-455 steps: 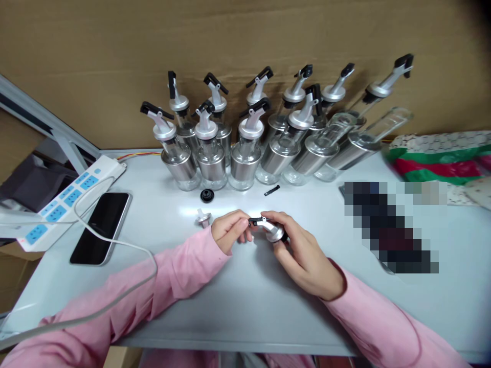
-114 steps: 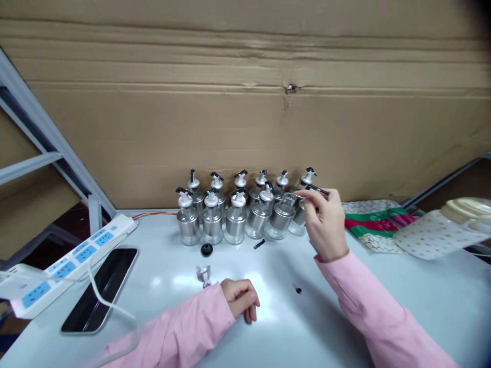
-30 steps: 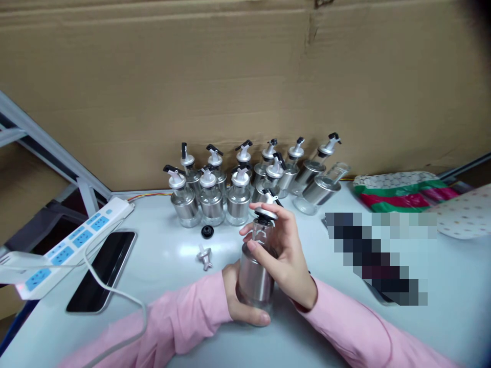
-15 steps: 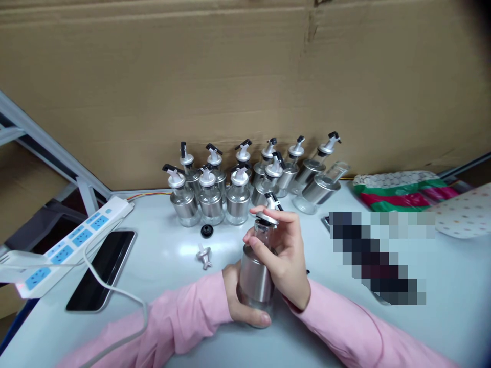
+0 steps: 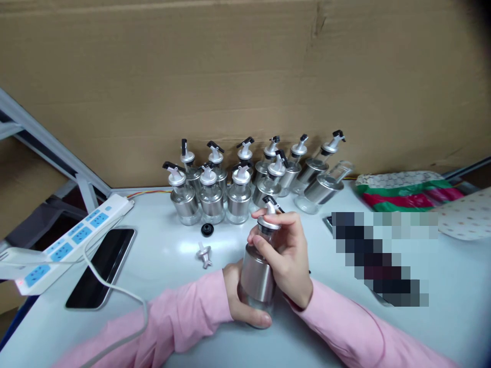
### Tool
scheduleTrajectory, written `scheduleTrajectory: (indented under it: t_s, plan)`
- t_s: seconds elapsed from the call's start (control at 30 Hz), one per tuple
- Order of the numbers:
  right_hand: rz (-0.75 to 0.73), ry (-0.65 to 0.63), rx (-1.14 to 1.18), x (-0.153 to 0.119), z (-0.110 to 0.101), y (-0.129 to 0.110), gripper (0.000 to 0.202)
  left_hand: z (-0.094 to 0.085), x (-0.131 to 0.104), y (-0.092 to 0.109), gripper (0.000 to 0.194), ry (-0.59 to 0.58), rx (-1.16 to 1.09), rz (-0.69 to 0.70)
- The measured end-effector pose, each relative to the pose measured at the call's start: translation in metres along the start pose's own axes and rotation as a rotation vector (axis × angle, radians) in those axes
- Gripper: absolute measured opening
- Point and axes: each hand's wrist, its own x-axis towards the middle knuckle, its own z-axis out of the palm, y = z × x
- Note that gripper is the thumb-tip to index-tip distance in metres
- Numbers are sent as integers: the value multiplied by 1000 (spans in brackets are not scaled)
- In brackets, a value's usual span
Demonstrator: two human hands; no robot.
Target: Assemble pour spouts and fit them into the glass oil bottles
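Note:
A glass oil bottle (image 5: 256, 273) with a steel band stands slightly tilted in front of me. My left hand (image 5: 245, 301) is closed around its lower body, thumb across the front. My right hand (image 5: 287, 250) grips the silver pourer cap (image 5: 268, 223) at the bottle's mouth, its fingers around the cap and neck. The cap's black lever points up and to the right. On the table left of the bottle lie a loose silver pourer spout (image 5: 204, 254) and a round black stopper (image 5: 207, 230).
Behind stand several capped bottles (image 5: 238, 203) in rows, and one uncapped bottle (image 5: 325, 189) at their right. To the left are a power strip (image 5: 74, 245), a black phone (image 5: 102, 271) and a white cable (image 5: 126, 290). A colourful plastic bag (image 5: 406, 194) lies at right; a cardboard wall (image 5: 230, 76) rises behind.
The pourer cap, tilted at the mouth before, now sits straighter on the bottle neck. My right hand keeps hold of it; my left hand stays around the bottle. The view has shifted slightly.

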Motion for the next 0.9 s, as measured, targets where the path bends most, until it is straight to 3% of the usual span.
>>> scheduleTrajectory:
  t_s: [0.47, 0.6, 0.7, 0.9]
  plan:
    - [-25, -29, -37, -3, -4, -9, 23, 0, 0, 0, 57, -5, 22, 27]
    - [-54, -83, -51, 1, -6, -13, 23, 2, 0, -9, 71, 89, 8, 48]
    - [-92, -17, -84, 10, -10, -22, 24, 5, 0, -18, 80, 168, -61, 43]
    - [-346, 243, -361, 42, -32, -49, 30, 13, 0, -22, 62, 169, -264, 13]
